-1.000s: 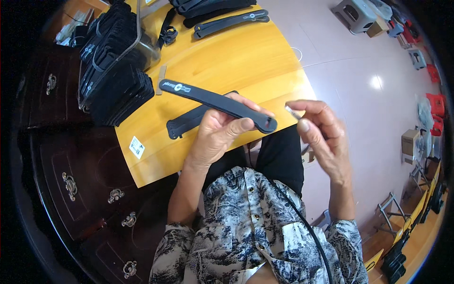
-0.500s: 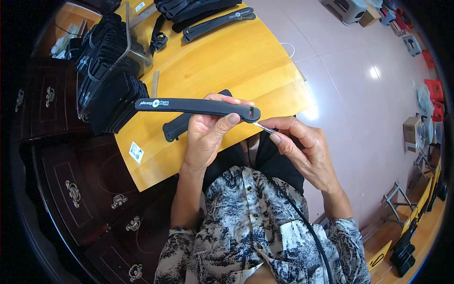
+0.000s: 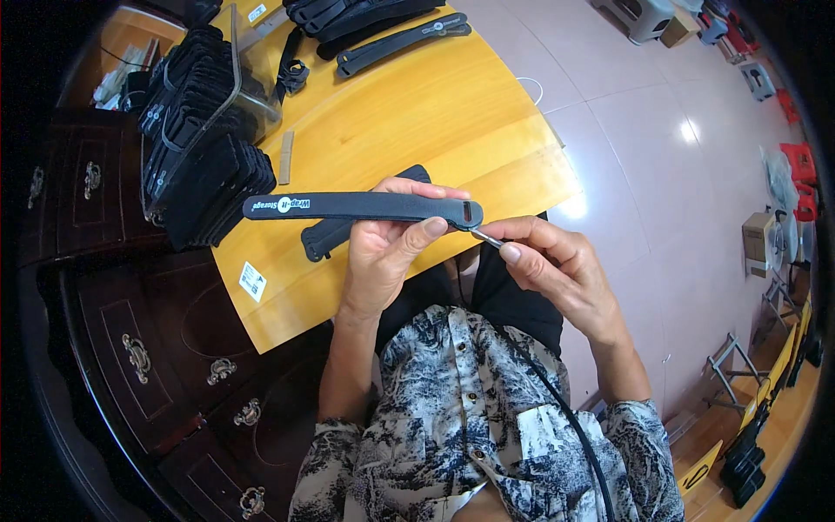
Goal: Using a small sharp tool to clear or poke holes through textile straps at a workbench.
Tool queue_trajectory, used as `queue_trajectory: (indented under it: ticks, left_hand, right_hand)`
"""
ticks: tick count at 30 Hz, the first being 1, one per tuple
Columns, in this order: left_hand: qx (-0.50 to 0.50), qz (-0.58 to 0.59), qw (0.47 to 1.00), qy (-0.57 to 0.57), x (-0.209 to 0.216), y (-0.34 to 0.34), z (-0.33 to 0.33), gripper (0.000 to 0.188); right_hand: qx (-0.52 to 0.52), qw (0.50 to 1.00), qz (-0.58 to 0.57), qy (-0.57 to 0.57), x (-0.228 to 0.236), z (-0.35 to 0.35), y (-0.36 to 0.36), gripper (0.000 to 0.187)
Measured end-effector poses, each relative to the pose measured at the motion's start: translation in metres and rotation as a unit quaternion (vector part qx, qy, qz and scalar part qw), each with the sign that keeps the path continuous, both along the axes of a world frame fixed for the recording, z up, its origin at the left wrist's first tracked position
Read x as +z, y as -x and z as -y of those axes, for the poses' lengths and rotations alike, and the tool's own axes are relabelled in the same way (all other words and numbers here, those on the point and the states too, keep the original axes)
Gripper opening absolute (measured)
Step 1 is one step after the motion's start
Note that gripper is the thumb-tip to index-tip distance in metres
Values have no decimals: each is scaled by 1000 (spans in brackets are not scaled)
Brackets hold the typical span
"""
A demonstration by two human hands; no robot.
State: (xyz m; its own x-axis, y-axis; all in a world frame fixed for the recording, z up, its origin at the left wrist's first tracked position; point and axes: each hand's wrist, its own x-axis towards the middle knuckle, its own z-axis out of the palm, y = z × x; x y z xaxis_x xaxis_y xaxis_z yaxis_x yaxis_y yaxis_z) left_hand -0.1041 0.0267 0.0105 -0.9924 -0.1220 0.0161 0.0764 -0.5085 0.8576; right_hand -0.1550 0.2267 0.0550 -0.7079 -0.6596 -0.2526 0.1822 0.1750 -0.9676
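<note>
My left hand (image 3: 383, 248) grips a black hook-and-loop strap (image 3: 339, 206) near its slotted end, thumb on the near edge and fingers behind. The strap's long free end points left, its white print facing up. In my right hand (image 3: 557, 270) a slim metal tool (image 3: 489, 237) is pinched between thumb and forefinger. Its tip touches the strap's rounded end just below the slot; the exact kind of tool is too small to tell. Under the held strap, another black strap bundle (image 3: 326, 237) lies on the yellow wooden table (image 3: 417, 113), partly covered by my left hand.
A clear plastic bin (image 3: 237, 78) packed with black straps stands at the table's left. More straps (image 3: 404, 43) lie at the far edge, near a small tan strip (image 3: 286, 157) and a white label (image 3: 252, 282). Dark drawers (image 3: 130, 348) flank the table on the left.
The strap has turned slightly, its free left end now a little lower. My right hand stays at the slotted end, with the tool tip still against it.
</note>
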Motion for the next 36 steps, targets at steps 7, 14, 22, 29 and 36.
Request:
queue_trajectory:
  ticks: [7,14,22,29,36]
  left_hand:
    - [5,13,1000,-12,-3,-1,-1,23]
    - [17,12,999,28,-4,1,-3,23]
    - [55,17,998,16,-8,0,-7,26]
    - [113,-11,992,61,-19,-4,-12,31]
    - [156,-86,969,169,-23,-5,-14,35]
  right_hand:
    - [7,993,116,33,-5,-2,1,29]
    - [-9,999,-20,-41,3,3,-2,28]
    - [-7,996,-63,-57,9,7,-3,26]
    - [-2,994,-68,-85,-3,7,-7,26]
    - [-4,991,-117,-67,-5,11,-8,28]
